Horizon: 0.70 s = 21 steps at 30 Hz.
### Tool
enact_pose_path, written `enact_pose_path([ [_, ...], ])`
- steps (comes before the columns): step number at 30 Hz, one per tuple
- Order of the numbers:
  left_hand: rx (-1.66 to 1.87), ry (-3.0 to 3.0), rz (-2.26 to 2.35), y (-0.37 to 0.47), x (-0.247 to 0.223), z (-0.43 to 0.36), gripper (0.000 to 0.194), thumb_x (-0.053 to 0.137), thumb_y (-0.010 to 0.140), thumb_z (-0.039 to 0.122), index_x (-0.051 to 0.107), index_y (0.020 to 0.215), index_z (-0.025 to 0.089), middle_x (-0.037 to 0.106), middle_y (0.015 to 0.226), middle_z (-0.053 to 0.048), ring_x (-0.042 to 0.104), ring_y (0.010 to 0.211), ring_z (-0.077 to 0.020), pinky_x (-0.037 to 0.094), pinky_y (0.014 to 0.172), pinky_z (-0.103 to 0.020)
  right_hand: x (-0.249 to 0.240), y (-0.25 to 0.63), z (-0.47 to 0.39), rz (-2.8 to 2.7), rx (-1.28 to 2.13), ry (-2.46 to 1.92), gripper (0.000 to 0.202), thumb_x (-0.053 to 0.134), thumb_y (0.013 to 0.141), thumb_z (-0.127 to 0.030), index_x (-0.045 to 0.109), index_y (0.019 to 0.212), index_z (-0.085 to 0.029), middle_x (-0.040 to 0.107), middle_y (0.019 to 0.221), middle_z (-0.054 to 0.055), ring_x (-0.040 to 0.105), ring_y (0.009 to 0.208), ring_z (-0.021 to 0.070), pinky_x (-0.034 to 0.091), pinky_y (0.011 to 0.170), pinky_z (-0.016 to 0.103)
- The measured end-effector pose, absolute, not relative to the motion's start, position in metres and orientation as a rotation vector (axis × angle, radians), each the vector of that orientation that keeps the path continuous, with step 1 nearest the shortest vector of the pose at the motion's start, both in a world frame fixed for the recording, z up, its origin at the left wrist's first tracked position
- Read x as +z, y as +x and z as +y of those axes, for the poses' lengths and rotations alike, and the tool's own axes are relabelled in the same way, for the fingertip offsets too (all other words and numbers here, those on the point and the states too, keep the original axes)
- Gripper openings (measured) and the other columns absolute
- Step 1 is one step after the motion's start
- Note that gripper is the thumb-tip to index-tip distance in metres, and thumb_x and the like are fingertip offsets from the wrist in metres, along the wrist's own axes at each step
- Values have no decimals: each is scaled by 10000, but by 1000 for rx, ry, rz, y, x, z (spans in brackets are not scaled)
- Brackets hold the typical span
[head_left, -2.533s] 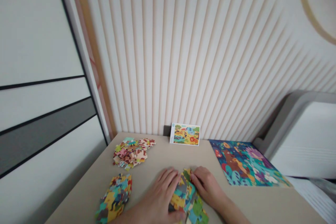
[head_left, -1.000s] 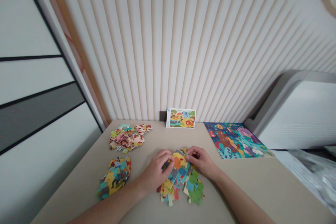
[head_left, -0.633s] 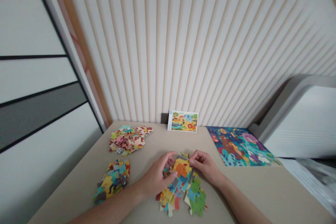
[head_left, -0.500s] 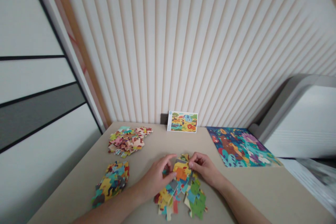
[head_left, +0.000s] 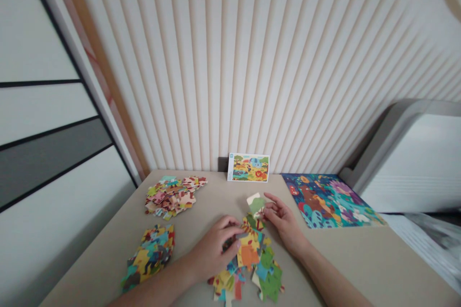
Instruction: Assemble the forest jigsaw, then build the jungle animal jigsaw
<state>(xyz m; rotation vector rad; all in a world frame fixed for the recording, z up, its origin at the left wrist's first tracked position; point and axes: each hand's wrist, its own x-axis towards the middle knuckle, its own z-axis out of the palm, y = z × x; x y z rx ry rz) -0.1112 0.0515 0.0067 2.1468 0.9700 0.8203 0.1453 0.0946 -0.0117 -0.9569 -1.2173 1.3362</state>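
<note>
- Nearest: loose pile of puzzle pieces [head_left: 248, 264] on the table [head_left: 360, 259]. Left hand [head_left: 212, 249] lies on its left edge, fingers curled down onto the pieces; looks like pressing rather than a true pinch, can't tell if it grips one.
- Just beyond the pile: right hand [head_left: 283, 218] pinches a single green-and-cream piece [head_left: 256, 204] between thumb and fingertips, lifted clear of the pile, tilted up.
- Risk: the pinch sits on the piece's right edge only, so it could twist or slip and drop back among the loose ones.
- Risk: left-hand pressure on unstacked pieces could skid them toward the near table edge.
- Left of the left hand, well apart: second small pile [head_left: 149, 256]; further back, third pile [head_left: 173, 194].
- Right of the held piece: finished puzzle [head_left: 327, 199], flat.
- Farthest: reference card [head_left: 248, 167] leaning on the ribbed wall [head_left: 252, 57], straight behind the held piece.
</note>
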Motion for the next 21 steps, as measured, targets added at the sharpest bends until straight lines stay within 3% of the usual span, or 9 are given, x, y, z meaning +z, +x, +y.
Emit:
enact_pose_path([
  [3,808,2174,971,-110,6,51,289,559,942,243,699,1193,274,617,1267,-84,578,1222,-220,471,1082,-364,-9,144,92,-1260,1326,-984,650,795,796,-481,557,1356,-250,636,998,31,666,833,177,536,765,326],
  [6,836,2155,976,-112,5,51,387,549,950,240,605,1332,274,607,1313,-83,565,1253,-214,460,1102,-362,-9,142,91,-1302,1339,-1004,624,792,796,-486,588,1336,-248,644,1066,53,688,850,190,552,768,339],
  [11,874,2166,963,-115,1,52,540,544,962,265,443,1492,289,546,1467,-74,506,1358,-224,399,1170,-396,-12,141,89,-1355,1390,-1003,611,800,785,-511,634,1303,-235,696,1013,63,697,830,209,561,752,355],
  [16,925,2141,982,-115,-2,55,460,534,979,292,531,1438,288,609,1401,-77,572,1291,-234,459,1116,-385,-13,137,81,-1553,1342,-1020,625,724,864,-520,592,1399,-226,711,924,40,662,809,191,547,773,351],
  [21,1112,2012,1271,-115,-8,65,327,488,1002,292,645,1285,245,672,1265,-98,627,1189,-236,514,1046,-388,-4,138,75,-2000,821,-1042,395,568,983,-420,662,1333,-264,660,1237,128,599,1149,268,478,1028,444],
])
